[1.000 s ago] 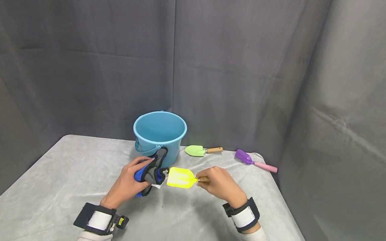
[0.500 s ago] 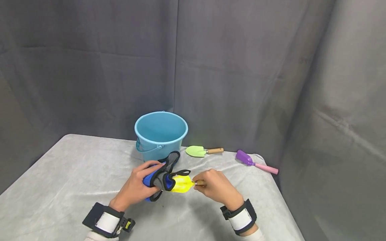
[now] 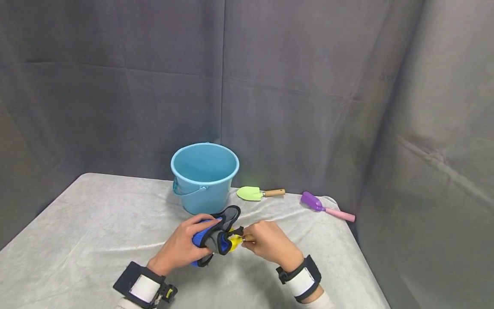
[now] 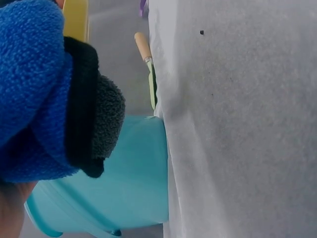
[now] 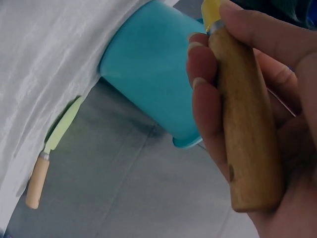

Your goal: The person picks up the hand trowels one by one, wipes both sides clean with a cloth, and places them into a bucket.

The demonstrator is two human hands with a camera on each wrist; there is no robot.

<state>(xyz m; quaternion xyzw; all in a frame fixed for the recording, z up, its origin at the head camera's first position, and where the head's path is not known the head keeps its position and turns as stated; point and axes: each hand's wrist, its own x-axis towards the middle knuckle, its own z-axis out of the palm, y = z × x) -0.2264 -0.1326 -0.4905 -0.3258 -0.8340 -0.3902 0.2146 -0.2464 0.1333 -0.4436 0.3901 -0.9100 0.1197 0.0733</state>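
Observation:
My left hand [image 3: 181, 246] grips a bunched blue and grey cloth [image 3: 213, 241] with black edging. Thick blue pile of the same cloth [image 4: 29, 74] fills the upper left of the left wrist view. My right hand [image 3: 272, 243] holds a small yellow shovel [image 3: 235, 243] by its wooden handle. Seen close in the right wrist view, the handle [image 5: 250, 124] lies across the palm with fingers and thumb around it. Most of the yellow blade is hidden inside the cloth's folds. Both hands are in front of the bucket, near each other.
A blue bucket [image 3: 204, 189] stands upright at the back of the cloth-covered table [image 3: 96, 214]. Right of it lie a green trowel [image 3: 250, 193] with a wooden handle and a purple shovel [image 3: 311, 201] with a pink handle. Grey curtains [image 3: 301, 107] hang behind and to the right.
The left hand has moved right and nearer with the cloth, which now wraps over the yellow blade. Earlier, the blade was fully bare. The right hand has shifted slightly left and down.

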